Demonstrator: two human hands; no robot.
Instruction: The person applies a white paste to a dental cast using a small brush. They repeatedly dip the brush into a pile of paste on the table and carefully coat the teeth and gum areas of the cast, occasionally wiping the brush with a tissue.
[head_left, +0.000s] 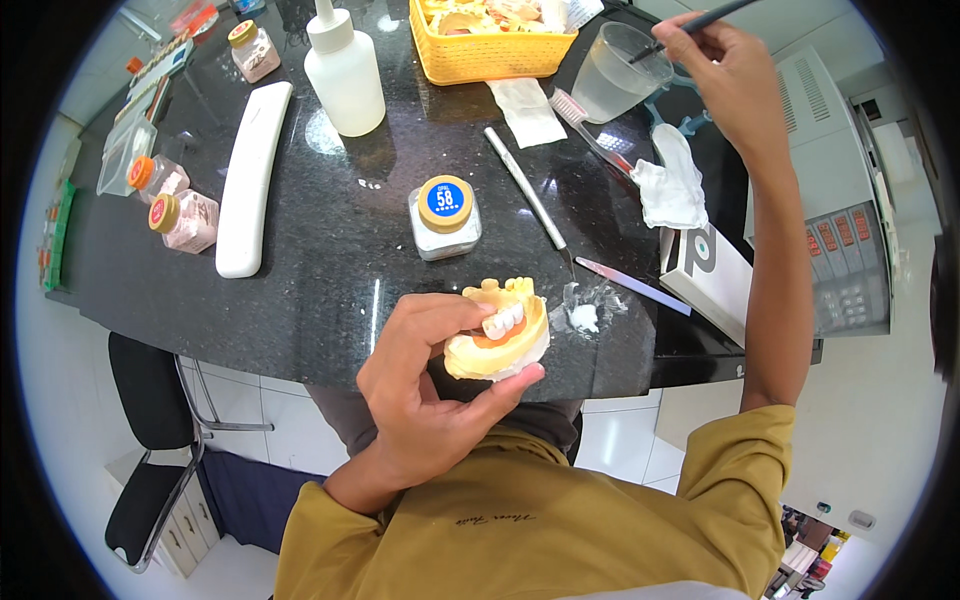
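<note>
My left hand [420, 385] grips a yellow plaster dental model [468, 360] between thumb and fingers, just past the table's near edge. A short row of white false teeth [503, 321] sits on it, over an orange patch, with a fingertip beside them. My right hand [735, 90] is raised at the far right, pinching a slim dark-handled tool [708, 17]. The tool's lower end reaches into a clear cup of water [600, 85]; its tip is hard to make out. White paste [583, 318] lies smeared on the table right of the model.
A gold-lidded jar [445, 235], metal carving tool [525, 190], purple stick [640, 287] and toothbrush [600, 145] lie around the middle. Behind are a squeeze bottle [345, 85] and yellow basket [490, 62]. Crumpled tissue [672, 190] and a white box [710, 280] lie near my right forearm.
</note>
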